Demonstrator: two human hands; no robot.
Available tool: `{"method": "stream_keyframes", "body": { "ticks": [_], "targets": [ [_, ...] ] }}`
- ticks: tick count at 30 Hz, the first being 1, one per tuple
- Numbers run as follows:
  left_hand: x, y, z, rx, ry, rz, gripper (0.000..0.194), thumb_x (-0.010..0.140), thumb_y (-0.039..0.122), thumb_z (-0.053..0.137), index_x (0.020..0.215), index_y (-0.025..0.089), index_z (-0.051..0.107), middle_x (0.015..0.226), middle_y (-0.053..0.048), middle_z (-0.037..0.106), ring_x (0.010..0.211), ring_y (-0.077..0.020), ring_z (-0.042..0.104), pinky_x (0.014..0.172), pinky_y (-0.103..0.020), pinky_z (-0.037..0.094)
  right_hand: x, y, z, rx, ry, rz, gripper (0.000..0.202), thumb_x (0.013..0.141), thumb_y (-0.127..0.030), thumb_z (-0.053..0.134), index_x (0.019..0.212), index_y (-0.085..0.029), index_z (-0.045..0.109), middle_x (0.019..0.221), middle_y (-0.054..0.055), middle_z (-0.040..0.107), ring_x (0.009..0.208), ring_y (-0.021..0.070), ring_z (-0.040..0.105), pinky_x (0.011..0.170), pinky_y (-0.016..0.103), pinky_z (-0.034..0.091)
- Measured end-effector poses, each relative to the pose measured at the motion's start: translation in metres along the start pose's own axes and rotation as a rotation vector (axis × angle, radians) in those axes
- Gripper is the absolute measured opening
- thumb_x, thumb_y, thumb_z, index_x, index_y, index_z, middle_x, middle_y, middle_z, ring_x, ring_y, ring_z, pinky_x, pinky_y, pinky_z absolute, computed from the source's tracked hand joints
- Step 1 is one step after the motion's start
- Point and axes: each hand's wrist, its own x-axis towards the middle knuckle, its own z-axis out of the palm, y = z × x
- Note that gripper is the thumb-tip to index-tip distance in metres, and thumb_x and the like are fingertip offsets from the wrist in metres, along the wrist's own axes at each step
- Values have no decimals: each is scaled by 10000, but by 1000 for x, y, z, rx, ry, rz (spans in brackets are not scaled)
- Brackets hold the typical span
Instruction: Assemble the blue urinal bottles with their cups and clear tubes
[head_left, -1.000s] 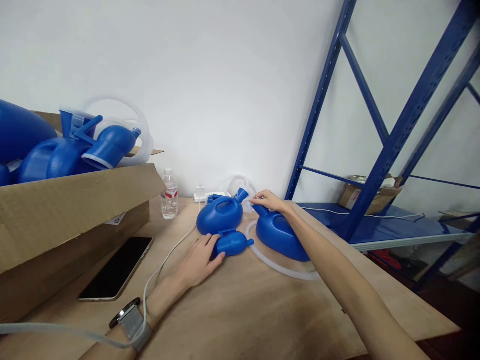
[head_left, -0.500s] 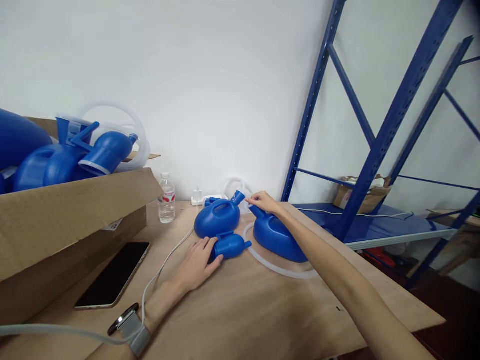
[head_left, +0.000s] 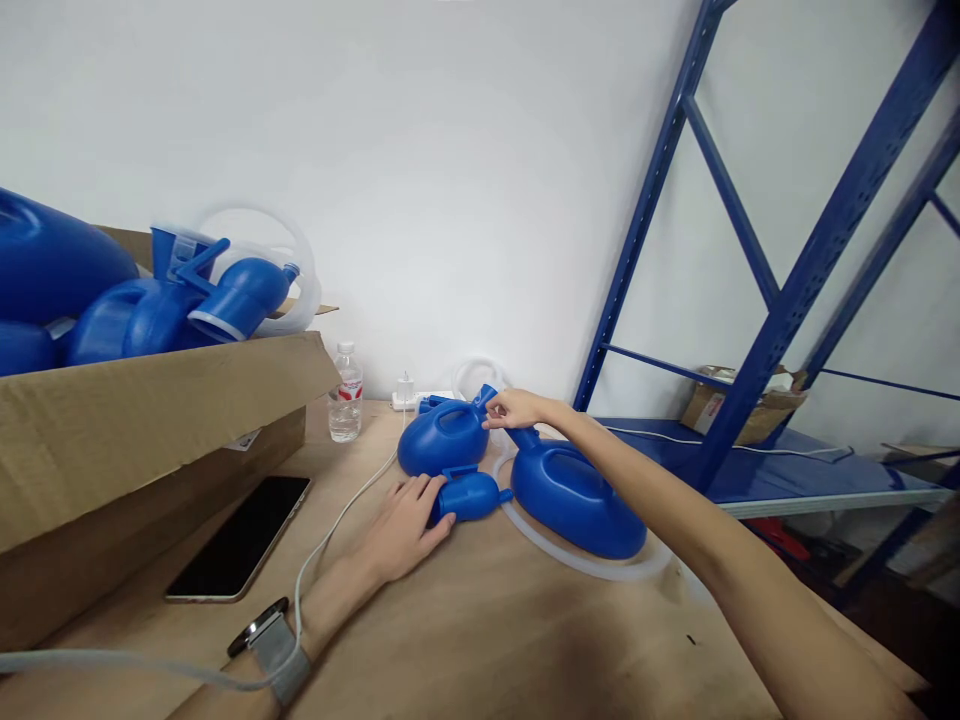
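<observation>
A blue plastic cup-shaped part [head_left: 474,496] with a narrow spout lies on its side on the wooden table [head_left: 525,640]. My left hand [head_left: 409,515] is closed round its wide end, thumb in front and fingers behind. Just behind it stands a blue jug with a loop handle [head_left: 441,438], its neck slanting up to the right. A second blue jug [head_left: 577,498] is on the right, partly behind my forearm. My right hand [head_left: 516,408] hovers with pinched fingers between the two necks, covering the second jug's mouth. Whether the fingers hold anything is hidden.
A cardboard box [head_left: 172,400] full of blue jugs stands on the left. Near it are a water bottle [head_left: 346,395], a phone [head_left: 240,540] and a white cable [head_left: 330,535]. A clear hose [head_left: 592,568] curls round the right jug. Blue shelving [head_left: 780,310] rises on the right.
My view has shifted a little. My right hand has moved left toward the left jug's neck. The right jug sits slightly nearer and farther right. My left hand stays on the cup-shaped part.
</observation>
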Motion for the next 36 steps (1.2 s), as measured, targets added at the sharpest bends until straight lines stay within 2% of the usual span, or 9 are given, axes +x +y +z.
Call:
{"method": "stream_keyframes", "body": {
  "ticks": [3,8,12,15,18,23,26,30,36],
  "targets": [
    [0,1,-1,5,-2,2,480,1008,435,454,1393,158,527,1316,-151,646,1239,-331,583,1067,-528,444,5,0,-1,137,-61,1,402,962,-523,556,897,-162,722,848,56,726,710,157,592,637,248,375],
    [0,-1,-1,5,-24,-21,497,1012,453,438,1408,163,516,1333,-159,632,1229,-329,587,1072,-519,438,8,5,-1,181,-151,58,437,922,-530,614,725,-148,692,694,46,670,607,148,524,608,266,362],
    [1,-1,-1,4,-23,-38,498,1009,469,428,1395,171,528,1307,-156,643,1179,-331,611,1029,-499,467,0,4,4,181,-72,117,517,977,-555,502,730,-149,706,707,58,684,628,157,548,626,270,364],
    [1,-2,-1,1,-4,-33,484,1005,472,432,1373,181,549,1278,-148,658,1144,-325,627,1008,-488,479,-7,1,9,187,60,149,569,980,-591,474,710,-152,715,673,54,681,624,156,552,638,270,361],
    [1,-2,-1,2,12,-24,463,1005,467,437,1355,192,565,1255,-139,668,1126,-319,636,1000,-481,480,-9,-1,15,312,215,136,560,955,-600,511,691,-147,707,664,49,686,622,152,568,641,261,379],
    [2,-3,-1,-4,20,-18,474,998,476,441,1353,188,569,1259,-142,671,1118,-328,640,988,-491,489,-5,1,23,422,384,200,547,999,-537,420,797,-129,722,806,87,733,714,179,621,703,269,429],
    [1,-3,-1,1,18,-20,462,1000,474,438,1339,192,576,1249,-139,674,1105,-323,644,979,-488,494,-6,1,20,406,404,206,579,1044,-467,303,835,-130,725,894,98,737,805,192,629,783,281,435],
    [1,-4,3,27,29,-33,463,994,439,445,1372,192,548,1311,-144,649,1182,-328,613,1038,-513,463,-13,-1,13,392,321,162,538,1032,-489,383,785,-167,737,853,59,730,787,184,626,805,275,433],
    [3,-11,14,82,193,-8,502,903,195,446,1398,174,525,1443,-158,549,1327,-333,511,1119,-559,396,-17,-2,14,388,352,215,572,1081,-391,223,965,-157,731,826,56,703,809,182,624,804,270,450]
  ]
}}
